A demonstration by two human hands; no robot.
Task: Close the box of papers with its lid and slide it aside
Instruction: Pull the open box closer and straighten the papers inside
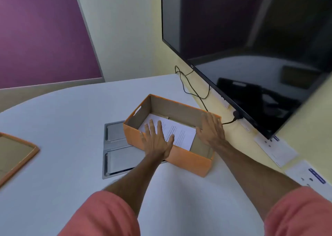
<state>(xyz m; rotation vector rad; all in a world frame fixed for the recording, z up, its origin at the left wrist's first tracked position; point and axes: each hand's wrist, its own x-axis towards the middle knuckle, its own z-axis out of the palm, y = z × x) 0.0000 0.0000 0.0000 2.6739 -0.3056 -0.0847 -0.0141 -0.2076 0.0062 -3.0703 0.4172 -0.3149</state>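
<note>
Open box between both hands.

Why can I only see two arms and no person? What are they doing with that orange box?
The camera sits on the person's head and looks down, so you see what they see: their own two arms in pink sleeves. The left hand lies flat on the papers inside the orange box. The right hand rests open on the box's right wall. Neither hand is gripping anything. The box stands open on a white table, partly over a grey metal plate set into it. The box's lid lies at the far left edge, waiting to go on. A big black screen hangs on the wall to the right, with a cable dangling below it.
</note>
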